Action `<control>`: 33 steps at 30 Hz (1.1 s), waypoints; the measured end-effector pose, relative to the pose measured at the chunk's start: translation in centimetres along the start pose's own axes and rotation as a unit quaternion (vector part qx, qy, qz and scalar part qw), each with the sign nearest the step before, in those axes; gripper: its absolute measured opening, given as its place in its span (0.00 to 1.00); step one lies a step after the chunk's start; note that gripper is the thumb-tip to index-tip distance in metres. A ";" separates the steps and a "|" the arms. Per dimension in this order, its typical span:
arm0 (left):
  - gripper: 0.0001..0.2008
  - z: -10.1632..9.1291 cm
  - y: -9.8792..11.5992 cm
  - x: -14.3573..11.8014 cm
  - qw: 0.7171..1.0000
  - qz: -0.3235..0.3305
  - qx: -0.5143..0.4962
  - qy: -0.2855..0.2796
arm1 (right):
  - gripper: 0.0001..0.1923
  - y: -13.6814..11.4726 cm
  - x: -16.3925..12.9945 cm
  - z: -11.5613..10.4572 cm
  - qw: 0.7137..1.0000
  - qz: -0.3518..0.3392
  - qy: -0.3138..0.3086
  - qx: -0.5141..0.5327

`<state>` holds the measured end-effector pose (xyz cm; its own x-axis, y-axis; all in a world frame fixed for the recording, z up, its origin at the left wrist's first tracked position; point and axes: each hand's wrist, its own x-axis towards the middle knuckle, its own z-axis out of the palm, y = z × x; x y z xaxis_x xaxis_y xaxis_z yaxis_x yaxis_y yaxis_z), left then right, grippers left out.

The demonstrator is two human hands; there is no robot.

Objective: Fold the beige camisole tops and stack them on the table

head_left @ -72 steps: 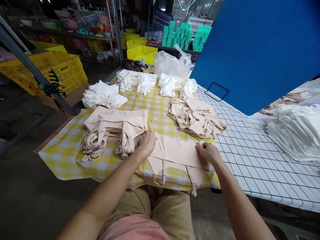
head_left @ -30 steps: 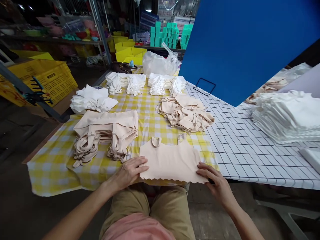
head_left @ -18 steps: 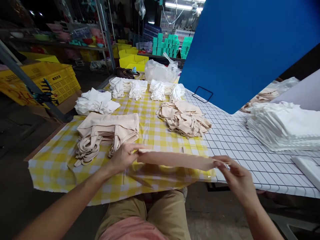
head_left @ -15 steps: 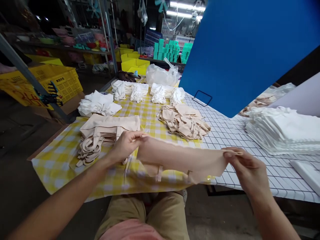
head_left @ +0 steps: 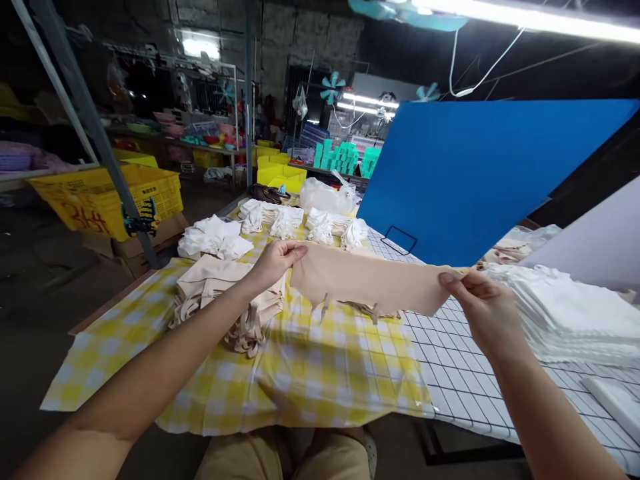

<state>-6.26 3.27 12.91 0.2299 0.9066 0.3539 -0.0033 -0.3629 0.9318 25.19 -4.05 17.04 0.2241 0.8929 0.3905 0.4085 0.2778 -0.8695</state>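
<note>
Aloft, beige garment [head_left: 367, 283] between pinching fingers [head_left: 293, 252]

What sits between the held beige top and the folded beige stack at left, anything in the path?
Nothing visible does. The left hand and right hand pinch the beige top stretched in the air above the yellow checked cloth. The folded beige stack lies directly beside and below the left hand, its top bare.

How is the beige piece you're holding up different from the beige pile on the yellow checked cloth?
The held garment is one piece, stretched in the air between the left hand and right hand; the beige stack is many pieces, folded and lying on the cloth. Both are the same beige and have straps.
</note>
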 end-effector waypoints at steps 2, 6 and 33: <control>0.24 -0.2 0.0 0.6 1.000 0.001 -0.005 0.012 | 0.17 -0.3 0.7 0.5 1.000 -0.004 -0.001 0.018; 0.25 -1.0 0.4 1.1 0.999 -0.005 -0.025 0.036 | 0.16 -0.8 1.5 1.4 0.998 0.005 -0.007 0.055; 0.18 -21.4 -7.6 -3.3 0.897 -0.222 0.311 0.221 | 0.11 3.6 2.5 29.2 0.965 0.105 -0.237 -0.030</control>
<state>-27.82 7.60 6.41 -0.3356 0.9383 0.0837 0.5686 0.1309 0.8121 1.40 9.56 6.10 -0.1169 0.9931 0.0125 0.4520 0.0644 -0.8897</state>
